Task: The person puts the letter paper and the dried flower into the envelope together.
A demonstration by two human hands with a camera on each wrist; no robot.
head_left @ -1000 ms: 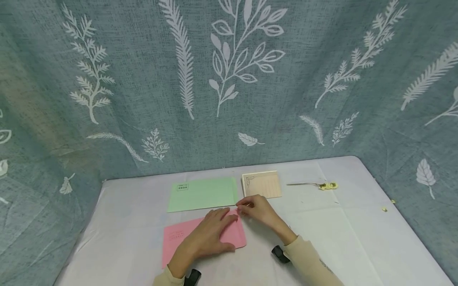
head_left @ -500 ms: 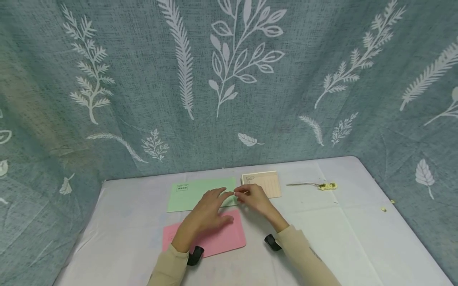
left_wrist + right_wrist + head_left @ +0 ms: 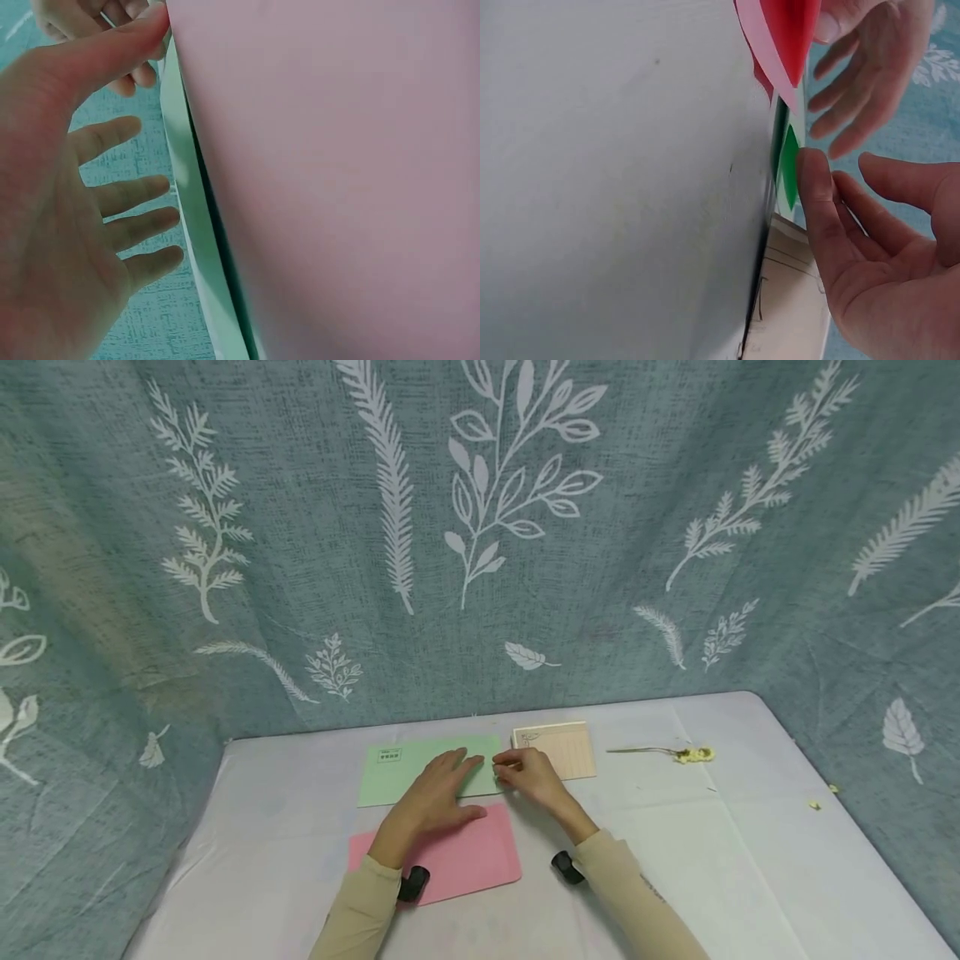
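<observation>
My left hand reaches over the green envelope with its fingers straight and spread. Its thumb is over the upper edge of the pink envelope, which lies nearer me. At the right end of the green envelope, my right hand has its fingers curled and appears to pinch the flap edge. In the right wrist view the green envelope's mouth bows apart beside the fingertips. The pink envelope's end also gapes there, close to the left thumb.
A beige lined notepad lies just beyond the right hand. Farther right rests a thin brown stem with a yellow flower-like clump. Small yellow bits lie near the table's right edge. A patterned curtain hangs behind the white table.
Both hands have moved from the pink envelope's upper right corner up to the green envelope's right end. The pink envelope has been let go and stays on the table.
</observation>
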